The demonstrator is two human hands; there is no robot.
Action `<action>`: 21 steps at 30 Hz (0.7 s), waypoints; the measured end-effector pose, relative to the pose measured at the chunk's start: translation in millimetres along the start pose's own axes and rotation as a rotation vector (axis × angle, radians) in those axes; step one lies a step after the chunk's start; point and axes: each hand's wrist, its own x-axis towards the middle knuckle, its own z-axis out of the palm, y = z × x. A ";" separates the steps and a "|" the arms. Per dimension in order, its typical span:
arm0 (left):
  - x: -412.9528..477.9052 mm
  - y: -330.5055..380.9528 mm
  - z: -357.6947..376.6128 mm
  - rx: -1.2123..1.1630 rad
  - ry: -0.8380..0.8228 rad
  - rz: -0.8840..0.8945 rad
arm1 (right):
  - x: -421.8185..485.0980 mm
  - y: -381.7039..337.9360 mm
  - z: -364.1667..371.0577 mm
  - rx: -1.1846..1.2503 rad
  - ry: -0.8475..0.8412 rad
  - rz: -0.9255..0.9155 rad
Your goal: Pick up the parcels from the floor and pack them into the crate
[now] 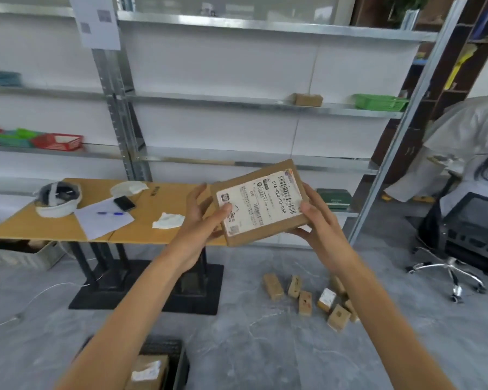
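The dark crate (pixel 166 347) stands on the floor (pixel 265 350) at the lower edge, and one parcel (pixel 148 372) lies inside it. The flat cardboard parcel (pixel 265 235) is held up in the air. The left hand (pixel 203 218) grasps its left edge and the right hand (pixel 317 220) its right edge. It seems stiff, light and not slippery, so a hold at the edges should be secure. The small parcels (pixel 304 302) on the floor are probably easy to take with one hand.
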 end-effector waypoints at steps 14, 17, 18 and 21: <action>-102.2 -10.2 -191.6 -0.008 0.113 -0.154 | -35.7 58.6 247.3 -0.062 -0.247 0.171; -98.6 -18.3 -227.7 0.161 0.088 -0.224 | -29.5 79.3 272.7 -0.008 -0.221 0.202; -95.6 -20.6 -240.4 0.212 0.089 -0.246 | -24.3 87.6 277.8 0.017 -0.210 0.213; -79.1 -28.8 -273.2 0.325 0.124 -0.287 | -5.1 115.3 292.5 0.070 -0.207 0.257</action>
